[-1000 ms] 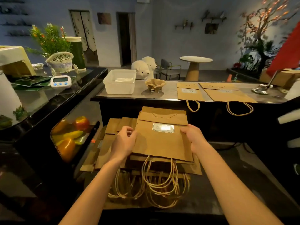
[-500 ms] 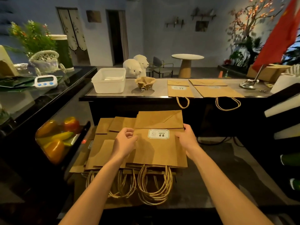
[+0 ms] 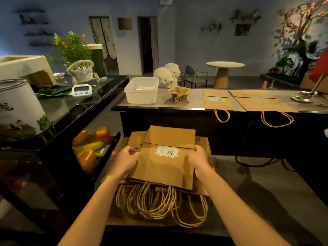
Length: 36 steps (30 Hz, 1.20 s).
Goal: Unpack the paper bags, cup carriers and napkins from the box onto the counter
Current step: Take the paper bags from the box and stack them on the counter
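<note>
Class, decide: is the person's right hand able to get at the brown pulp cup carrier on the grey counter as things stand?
Probably not yet: the right hand grips the stack of brown paper bags. The brown pulp cup carrier itself stands unobstructed.

Left hand (image 3: 126,161) and right hand (image 3: 198,159) grip a stack of paper bags (image 3: 164,167) by its sides.

A stack (image 3: 165,167) of bags lies between the fingers of the left hand (image 3: 126,161) and right hand (image 3: 198,161) — its handles (image 3: 156,201) nearer than the fingertips. Beyond the fingers runs the counter (image 3: 159,105): on it a tub (image 3: 141,90), a carrier (image 3: 179,93) and, further right, two bags (image 3: 217,102). Peppers (image 3: 92,148) sit left of the left fingers.
</note>
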Each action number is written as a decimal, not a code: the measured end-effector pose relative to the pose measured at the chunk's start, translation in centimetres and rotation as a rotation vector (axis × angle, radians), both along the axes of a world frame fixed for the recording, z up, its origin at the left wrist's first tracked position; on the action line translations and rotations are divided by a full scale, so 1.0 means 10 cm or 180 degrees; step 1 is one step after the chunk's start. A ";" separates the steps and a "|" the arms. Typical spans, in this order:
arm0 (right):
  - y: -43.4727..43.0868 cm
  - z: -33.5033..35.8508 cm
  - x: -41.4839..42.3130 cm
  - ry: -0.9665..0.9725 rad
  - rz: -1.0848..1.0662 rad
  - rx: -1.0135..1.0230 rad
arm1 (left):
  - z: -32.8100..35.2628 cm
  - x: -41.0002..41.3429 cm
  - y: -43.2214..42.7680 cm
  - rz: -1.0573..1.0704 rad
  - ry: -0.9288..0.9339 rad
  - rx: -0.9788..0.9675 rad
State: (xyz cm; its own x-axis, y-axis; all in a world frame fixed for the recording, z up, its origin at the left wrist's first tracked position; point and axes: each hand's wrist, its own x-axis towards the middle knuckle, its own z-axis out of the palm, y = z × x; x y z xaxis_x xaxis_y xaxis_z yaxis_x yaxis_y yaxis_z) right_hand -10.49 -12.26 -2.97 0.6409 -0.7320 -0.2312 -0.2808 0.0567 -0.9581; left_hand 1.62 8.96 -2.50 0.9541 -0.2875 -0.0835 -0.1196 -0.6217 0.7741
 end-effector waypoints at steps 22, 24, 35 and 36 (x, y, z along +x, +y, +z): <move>-0.14 0.27 -0.01 -0.0019 0.0113 0.0182 | 0.09 -0.12 0.02 0.0084 -0.0059 -0.1470; -0.28 0.29 -0.11 0.0027 -0.0052 0.0166 | 0.12 -0.18 -0.11 -0.0067 -0.0008 -0.1453; -0.60 -0.23 -0.39 0.0591 -0.0009 -0.0742 | -0.06 -0.46 -0.63 -0.0506 -0.0029 -0.1010; -0.54 -0.15 -0.41 0.0465 -0.0062 -0.0728 | -0.06 -0.47 -0.63 -0.0518 -0.0065 -0.1012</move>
